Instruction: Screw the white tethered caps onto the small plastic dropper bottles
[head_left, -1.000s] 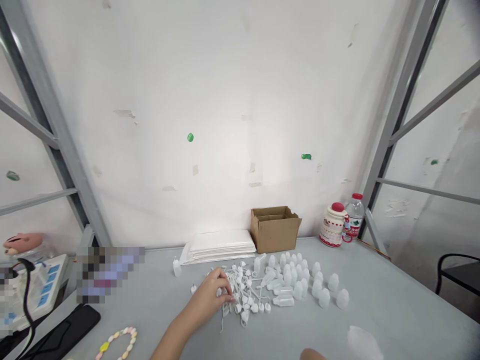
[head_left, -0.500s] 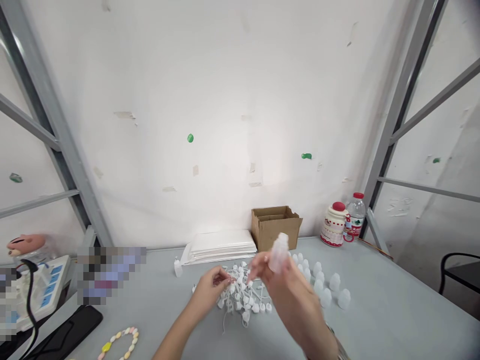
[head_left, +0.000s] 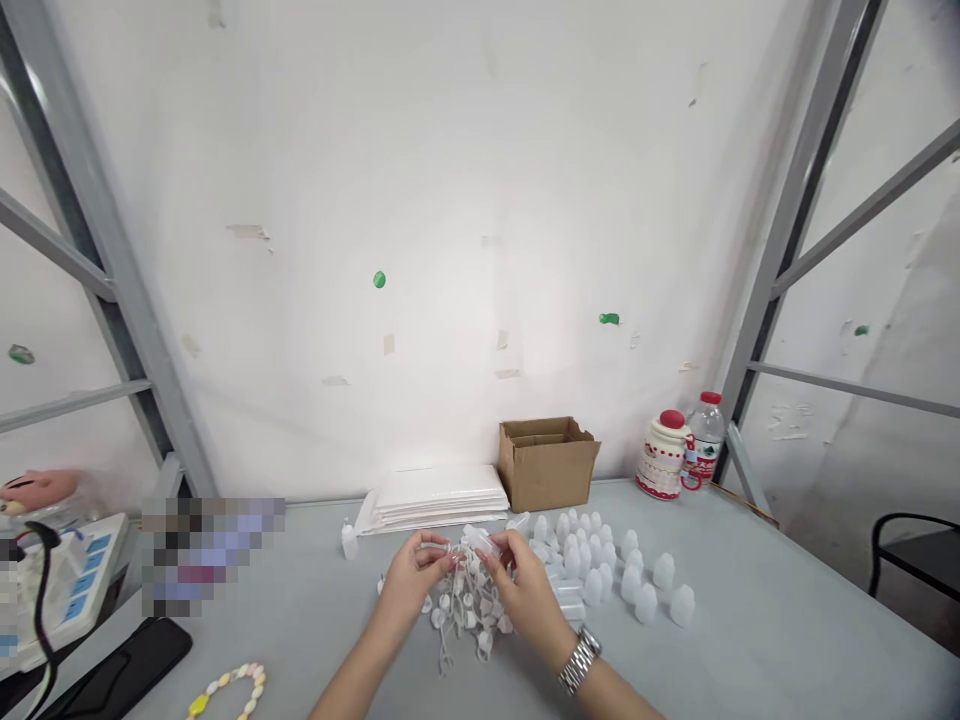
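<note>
My right hand [head_left: 517, 580] is closed around a small translucent plastic bottle [head_left: 480, 541], tilted with its end toward the left hand. My left hand [head_left: 420, 575] pinches what looks like a white corded cap at its fingertips, close against the bottle; the fingers partly hide it. Below both hands lies a tangled pile of white caps on cords [head_left: 469, 605]. To the right stand several small translucent pieces with rounded tops [head_left: 631, 582]. Clear pieces [head_left: 570, 602] lie on their sides beside my right wrist.
A cardboard box [head_left: 551, 475] and a stack of white envelopes [head_left: 435, 497] sit by the wall. One small white bottle [head_left: 349, 540] stands left. A jar [head_left: 664, 455] and water bottle [head_left: 705, 435] stand back right. A phone [head_left: 124, 670] and beaded bracelet [head_left: 232, 690] lie front left.
My right hand has lowered the bottle and moved it left, down to the pile. My left hand has risen slightly, and both hands now meet at the bottle.
</note>
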